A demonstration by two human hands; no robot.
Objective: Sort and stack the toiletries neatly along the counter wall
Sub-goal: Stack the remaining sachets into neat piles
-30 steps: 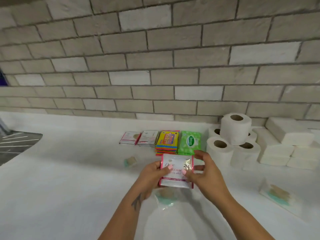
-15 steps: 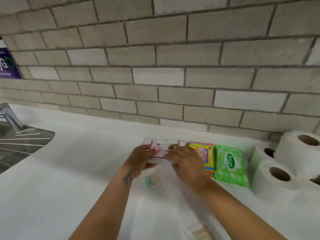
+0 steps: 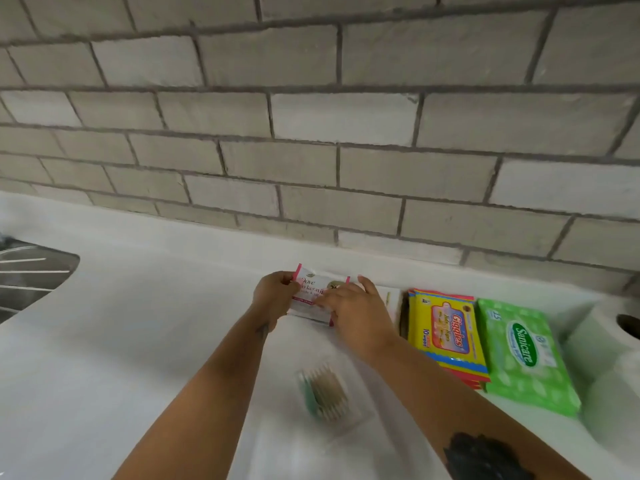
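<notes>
Two hands pinch your Dove sachet (image 3: 310,294) by its edges, left hand (image 3: 275,296) and right hand (image 3: 349,308), low over the desk (image 3: 138,341) near the wall; let go unevenly and it could slide askew off whatever lies beneath, or nudge the Giggles wipes (image 3: 445,332)

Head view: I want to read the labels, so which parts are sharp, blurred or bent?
Head view: the Giggles pack and Sanicare pack read clearly; the Dove sachet is partly covered by the hands; the clear bag of sticks is smeared; the brick wall lines bow from the wide lens.
</notes>
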